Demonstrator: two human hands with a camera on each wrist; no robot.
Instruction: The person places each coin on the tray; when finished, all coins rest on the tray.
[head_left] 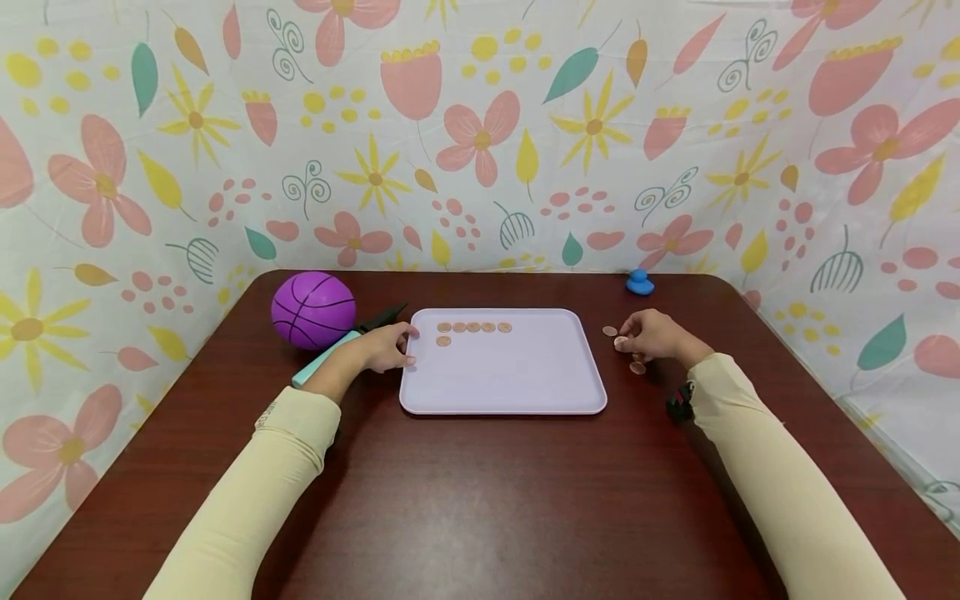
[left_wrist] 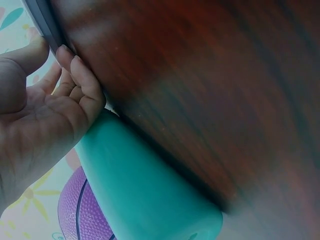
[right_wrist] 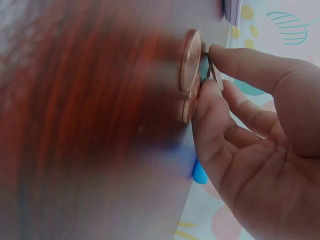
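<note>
Cream sleeves (head_left: 247, 492) reach across the dark wood counter (head_left: 487, 500) from its near side. Set toward the counter's far edge, about midway between its left and right edges, is a pale lilac tray (head_left: 502, 375). Bent fingers and thumb of the left hand (head_left: 384, 347) hold the tray's left rim. Five coins (head_left: 474, 327) form a row near the tray's far left corner, with a sixth (head_left: 443, 341) on the near side of the row's leftmost one. Between the tray and the counter's right edge, the right hand (head_left: 654, 335) pinches a coin (head_left: 620, 342) between thumb and fingertip; loose coins (head_left: 610, 332) lie just beside it. Near the counter's far left corner sit a purple ball (head_left: 313, 310) and a turquoise object (head_left: 325, 359); a blue duck (head_left: 640, 283) sits toward the far right corner.
</note>
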